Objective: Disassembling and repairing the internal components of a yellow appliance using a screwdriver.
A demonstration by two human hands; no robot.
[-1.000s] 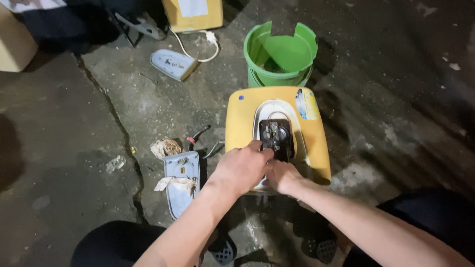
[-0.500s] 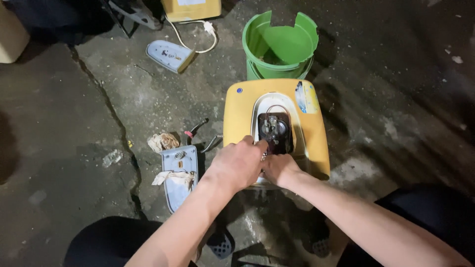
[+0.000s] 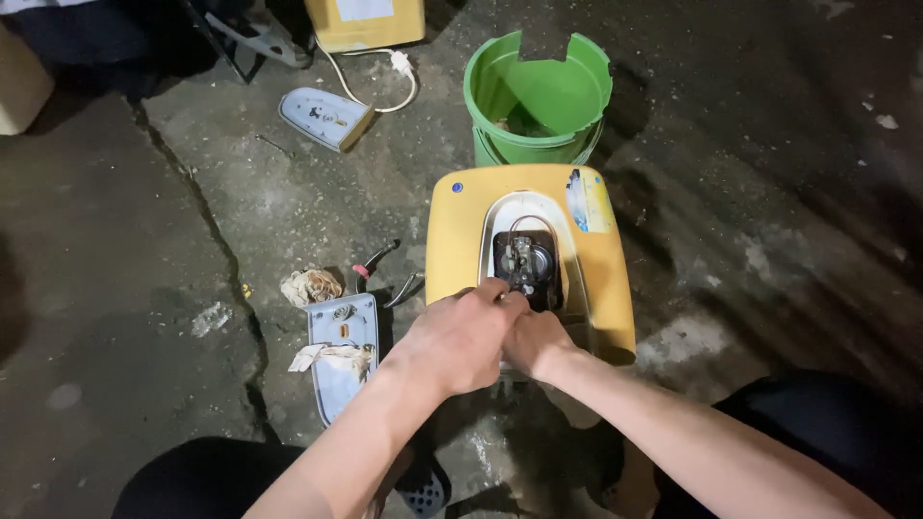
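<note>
Here both hands [image 3: 495, 336] crowd the yellow appliance's [image 3: 452, 250] opening.

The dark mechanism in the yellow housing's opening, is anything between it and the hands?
Nothing visible does. The left hand and right hand meet at the lower edge of the white-rimmed opening in the yellow housing, just below the dark mechanism, with nothing lying between them.

Left hand [image 3: 460, 336] and right hand [image 3: 535, 342] pressed together, fingers curled.
</note>
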